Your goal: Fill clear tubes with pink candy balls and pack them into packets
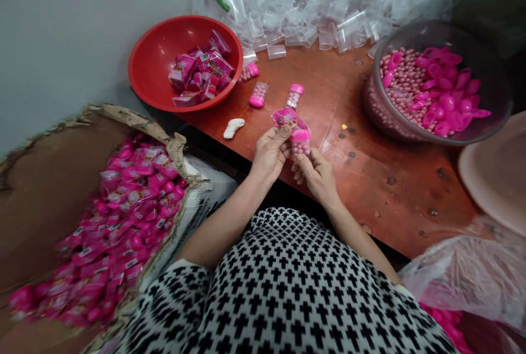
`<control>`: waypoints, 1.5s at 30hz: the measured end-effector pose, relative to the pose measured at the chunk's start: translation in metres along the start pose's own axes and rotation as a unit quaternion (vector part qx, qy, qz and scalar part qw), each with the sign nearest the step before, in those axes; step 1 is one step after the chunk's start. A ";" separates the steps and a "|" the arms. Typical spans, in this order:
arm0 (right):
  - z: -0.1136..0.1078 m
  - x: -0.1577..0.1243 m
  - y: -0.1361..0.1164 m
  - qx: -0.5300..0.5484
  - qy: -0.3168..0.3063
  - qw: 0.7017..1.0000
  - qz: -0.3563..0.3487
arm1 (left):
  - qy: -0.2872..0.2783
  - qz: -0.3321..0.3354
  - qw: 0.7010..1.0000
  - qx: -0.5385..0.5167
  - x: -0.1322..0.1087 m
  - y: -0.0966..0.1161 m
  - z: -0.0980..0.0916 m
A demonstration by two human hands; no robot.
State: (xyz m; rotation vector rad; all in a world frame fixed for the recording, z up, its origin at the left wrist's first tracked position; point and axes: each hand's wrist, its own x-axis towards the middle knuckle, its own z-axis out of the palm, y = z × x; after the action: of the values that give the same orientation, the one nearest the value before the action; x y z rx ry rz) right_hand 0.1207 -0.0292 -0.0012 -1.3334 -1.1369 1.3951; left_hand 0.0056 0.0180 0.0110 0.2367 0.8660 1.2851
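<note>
While the two forearms reach over the near edge of the desk (365,178), the left hand (269,154) pinches a printed pink wrapper (284,116) between its thumb and fingers. The right hand (318,173) grips the lower end of a small jar (301,147), which has a pink cap and pink balls inside; it is held upright against the wrapper, and I cannot tell whether the left fingers also touch it. Just beyond the hands stands another filled jar (295,96), and two more are near the red bowl (152,63), which contains pink packets (201,74). A white piece (234,128) lies to the left. On the right, a grey bowl (493,91) holds loose pink balls (400,77) and pink plastic parts (450,91). Clear tubes (329,3) are heaped at the back. At the lower left, a cardboard box (49,200) contains many pink packs (135,195).
</note>
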 end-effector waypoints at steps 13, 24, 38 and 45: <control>-0.002 0.007 0.009 0.112 -0.070 0.990 0.040 | -0.081 -0.033 0.988 0.126 0.004 0.008 -0.004; -0.007 0.009 -0.002 0.061 -0.059 0.996 0.042 | -0.054 -0.024 0.984 0.169 0.002 0.006 -0.004; -0.004 0.015 0.008 0.147 -0.075 0.985 0.057 | -0.135 -0.075 0.966 0.208 -0.003 0.007 -0.003; -0.010 0.012 0.009 0.199 -0.053 0.978 0.019 | -0.023 -0.027 0.992 0.120 -0.003 0.005 -0.009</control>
State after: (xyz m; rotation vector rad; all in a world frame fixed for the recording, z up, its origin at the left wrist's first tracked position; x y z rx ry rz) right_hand 0.1306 -0.0184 -0.0125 -1.0085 -0.8430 1.6357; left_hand -0.0045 0.0137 0.0095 0.4295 0.9813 1.1208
